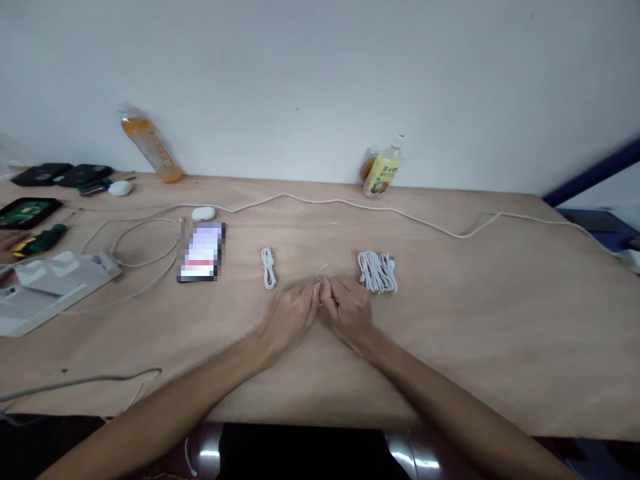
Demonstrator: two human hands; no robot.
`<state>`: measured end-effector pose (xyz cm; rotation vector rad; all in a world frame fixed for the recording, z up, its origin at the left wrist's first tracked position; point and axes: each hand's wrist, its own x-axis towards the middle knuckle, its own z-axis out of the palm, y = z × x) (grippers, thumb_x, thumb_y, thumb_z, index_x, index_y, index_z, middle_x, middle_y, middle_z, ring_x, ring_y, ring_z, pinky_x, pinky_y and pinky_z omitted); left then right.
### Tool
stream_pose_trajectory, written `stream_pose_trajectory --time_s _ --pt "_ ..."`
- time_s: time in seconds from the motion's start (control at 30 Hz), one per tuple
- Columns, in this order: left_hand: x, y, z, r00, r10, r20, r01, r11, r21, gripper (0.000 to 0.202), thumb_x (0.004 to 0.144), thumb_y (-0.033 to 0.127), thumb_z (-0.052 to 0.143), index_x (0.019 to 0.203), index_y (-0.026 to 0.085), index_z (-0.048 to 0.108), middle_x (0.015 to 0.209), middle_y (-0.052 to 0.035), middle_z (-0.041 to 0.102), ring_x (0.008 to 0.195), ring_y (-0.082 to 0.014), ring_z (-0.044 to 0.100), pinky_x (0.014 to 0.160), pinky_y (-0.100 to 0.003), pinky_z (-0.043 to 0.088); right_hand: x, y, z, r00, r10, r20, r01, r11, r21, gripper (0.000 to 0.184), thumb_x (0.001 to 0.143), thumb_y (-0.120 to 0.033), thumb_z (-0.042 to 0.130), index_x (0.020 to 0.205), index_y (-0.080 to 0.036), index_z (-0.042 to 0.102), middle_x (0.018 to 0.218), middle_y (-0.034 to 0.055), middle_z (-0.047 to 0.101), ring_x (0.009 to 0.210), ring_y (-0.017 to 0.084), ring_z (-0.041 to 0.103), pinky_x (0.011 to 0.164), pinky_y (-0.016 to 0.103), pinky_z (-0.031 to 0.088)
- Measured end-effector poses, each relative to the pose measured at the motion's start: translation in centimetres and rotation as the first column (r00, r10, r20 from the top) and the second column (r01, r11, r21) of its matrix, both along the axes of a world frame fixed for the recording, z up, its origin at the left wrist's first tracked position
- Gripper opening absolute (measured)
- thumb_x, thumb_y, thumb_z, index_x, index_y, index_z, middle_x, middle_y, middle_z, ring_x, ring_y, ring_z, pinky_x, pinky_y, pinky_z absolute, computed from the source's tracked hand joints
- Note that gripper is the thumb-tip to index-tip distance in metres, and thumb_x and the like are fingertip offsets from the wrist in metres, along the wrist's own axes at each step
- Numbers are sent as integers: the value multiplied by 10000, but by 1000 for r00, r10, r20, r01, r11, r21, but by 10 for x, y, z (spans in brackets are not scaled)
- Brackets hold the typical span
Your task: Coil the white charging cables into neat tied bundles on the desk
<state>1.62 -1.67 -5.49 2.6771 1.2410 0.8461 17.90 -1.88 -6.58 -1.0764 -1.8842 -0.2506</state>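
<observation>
At the middle of the table, my left hand (293,310) and my right hand (351,308) meet, thumbs and fingers pressed together in a pinch. A thin white wire tie (320,271) curls up from between the fingertips. Whatever else lies under the fingers is mostly hidden. To the left of my hands is a coiled white cable (269,269), standing apart from them. A pile of coiled white cables (377,272) lies just beyond my right hand's knuckles.
A phone (203,252), a white earbud case (203,213) and a white box (55,287) are on the left. One long white cord (340,201) crosses the back. Two bottles, orange (153,150) and yellow (384,170), lean by the wall. A screwdriver (43,240) lies far left, near another person's hand (11,244).
</observation>
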Motion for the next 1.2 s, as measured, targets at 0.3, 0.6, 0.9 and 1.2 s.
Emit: stream_pose_trajectory --time_s 0.3,0.6,0.9,1.2 --pt "-1 1 -1 1000 -11 23 12 999 -33 596 1193 308 238 886 161 728 787 -107 775 681 -215 726 652 -324 557 2 0 -1 999 42 -7 -42 999 -12 350 1063 -54 477 778 -239 563 653 -3 596 592 173 537 595 327 380" --pt "1 0 5 985 -12 172 33 992 -123 550 1181 276 297 811 180 693 786 -86 761 697 -207 726 683 -318 551 2 0 2 997 76 10 -76 997 16 404 1121 -107 435 759 -243 555 635 1 590 598 172 530 599 333 389" --pt "-2 1 5 994 -20 103 27 997 -72 575 1181 292 243 805 195 667 700 -61 724 614 -192 686 624 -307 519 2 1 0 996 85 28 -85 996 -2 401 1101 -102 451 744 -236 576 639 7 600 609 177 520 603 331 399" --pt "-1 -2 8 987 -3 162 25 990 -136 519 1179 284 287 799 199 630 733 -57 712 643 -190 671 636 -321 508 2 0 0 995 99 17 -98 995 -36 372 1077 -79 471 757 -239 571 648 10 593 615 191 526 602 346 394"
